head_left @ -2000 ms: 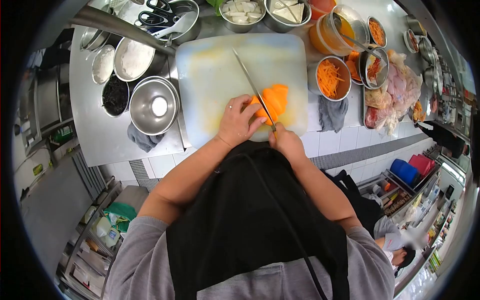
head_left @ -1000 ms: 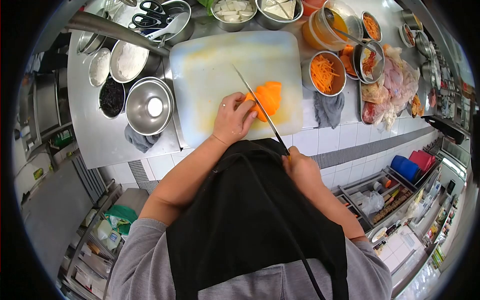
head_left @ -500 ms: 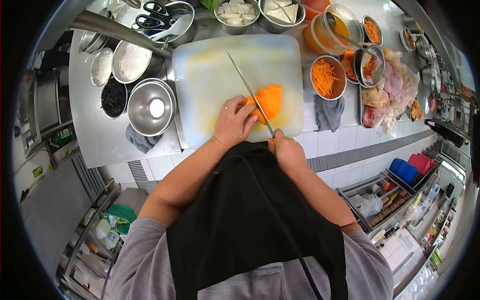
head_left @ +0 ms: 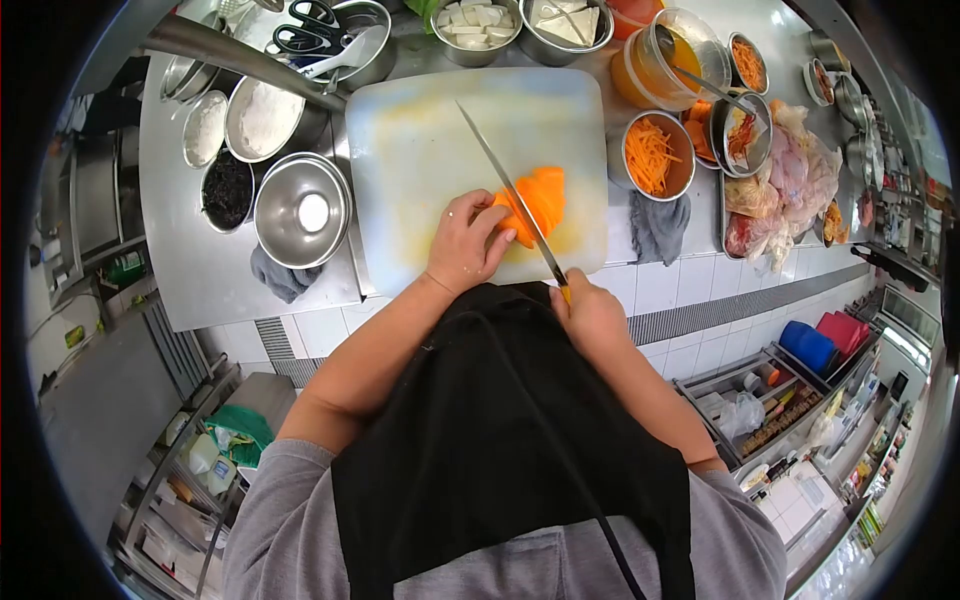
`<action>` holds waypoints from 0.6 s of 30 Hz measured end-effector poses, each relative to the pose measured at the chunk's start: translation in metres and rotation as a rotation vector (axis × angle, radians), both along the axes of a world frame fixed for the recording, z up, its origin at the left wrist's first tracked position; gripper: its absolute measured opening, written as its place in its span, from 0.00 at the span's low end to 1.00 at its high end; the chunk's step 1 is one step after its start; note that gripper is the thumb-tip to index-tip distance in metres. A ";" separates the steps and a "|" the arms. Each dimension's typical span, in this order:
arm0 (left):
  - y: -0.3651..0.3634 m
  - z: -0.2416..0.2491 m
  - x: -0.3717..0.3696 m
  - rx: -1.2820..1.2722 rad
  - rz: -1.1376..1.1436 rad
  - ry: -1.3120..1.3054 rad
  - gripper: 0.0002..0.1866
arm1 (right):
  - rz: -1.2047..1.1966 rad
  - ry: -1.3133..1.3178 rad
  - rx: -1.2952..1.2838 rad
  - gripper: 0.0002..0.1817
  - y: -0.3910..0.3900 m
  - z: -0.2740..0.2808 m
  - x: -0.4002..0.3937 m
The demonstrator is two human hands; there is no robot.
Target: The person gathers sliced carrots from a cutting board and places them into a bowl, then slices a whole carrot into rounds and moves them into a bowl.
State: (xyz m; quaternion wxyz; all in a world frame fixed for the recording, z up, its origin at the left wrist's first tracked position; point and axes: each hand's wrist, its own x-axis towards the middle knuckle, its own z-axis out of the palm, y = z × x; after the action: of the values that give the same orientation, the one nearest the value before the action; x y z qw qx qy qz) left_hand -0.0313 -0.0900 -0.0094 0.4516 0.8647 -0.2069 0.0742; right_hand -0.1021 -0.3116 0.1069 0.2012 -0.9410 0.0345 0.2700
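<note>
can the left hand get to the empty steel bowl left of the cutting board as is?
Probably yes. The left hand rests on the carrot, and the steel bowl sits open on its own side, beside the cutting board, with nothing between. It must let go of the carrot first.

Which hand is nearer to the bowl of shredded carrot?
Right. The right hand grips the knife below the bowl of shredded carrot; the left hand lies farther left, on the carrot.

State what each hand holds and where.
Right hand grips the long steel knife by its handle; left hand pins the orange carrot chunk from its side.
</note>
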 end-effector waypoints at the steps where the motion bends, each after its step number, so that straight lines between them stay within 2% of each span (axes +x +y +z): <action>1: 0.000 0.000 0.000 -0.001 0.001 0.001 0.17 | 0.011 0.001 0.000 0.16 -0.004 0.004 -0.008; 9: -0.001 0.001 0.001 0.022 0.016 -0.039 0.18 | 0.027 0.040 0.003 0.14 -0.017 0.032 -0.037; 18: -0.001 -0.001 0.002 0.028 0.020 -0.063 0.18 | 0.040 0.061 -0.025 0.15 -0.002 0.007 -0.021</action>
State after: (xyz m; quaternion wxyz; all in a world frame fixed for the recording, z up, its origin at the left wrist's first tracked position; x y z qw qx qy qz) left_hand -0.0293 -0.0913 -0.0107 0.4321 0.8702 -0.2132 0.1033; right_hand -0.1231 -0.3131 0.1140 0.1829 -0.9352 0.0254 0.3021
